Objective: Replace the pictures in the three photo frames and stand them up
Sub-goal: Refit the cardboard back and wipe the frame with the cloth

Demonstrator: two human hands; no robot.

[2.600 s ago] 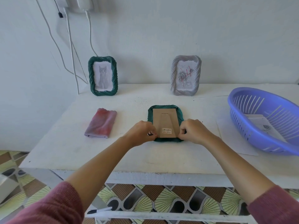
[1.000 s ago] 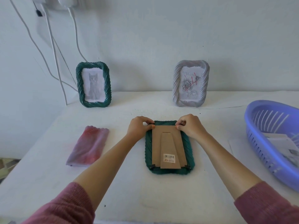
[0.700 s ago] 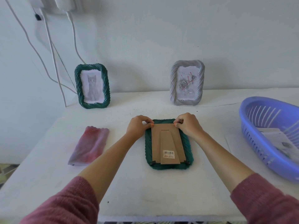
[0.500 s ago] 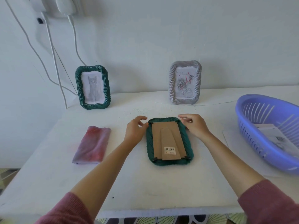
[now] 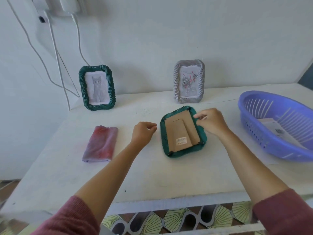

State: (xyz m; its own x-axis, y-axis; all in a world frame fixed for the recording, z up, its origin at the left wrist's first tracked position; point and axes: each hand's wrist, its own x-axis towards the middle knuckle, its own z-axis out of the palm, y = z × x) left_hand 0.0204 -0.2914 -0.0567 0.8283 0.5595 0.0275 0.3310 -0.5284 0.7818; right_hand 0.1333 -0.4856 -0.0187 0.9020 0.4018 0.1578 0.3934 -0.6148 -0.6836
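Observation:
A dark green frame lies face down in the middle of the white table, its brown cardboard back and folded stand facing up, turned slightly askew. My right hand pinches its right edge with curled fingers. My left hand hovers just left of the frame, fingers loosely curled, holding nothing. A second green frame with a cat picture stands at the back left against the wall. A grey frame with a rose picture stands at the back centre.
A folded pink and purple cloth lies left of my left hand. A blue plastic basket holding papers sits at the right on a white sheet. White cables hang down the wall at the back left.
Both hands left the frame's top corners. My left hand drew away to the left; my right hand took the right edge, and the frame's top swung to the right.

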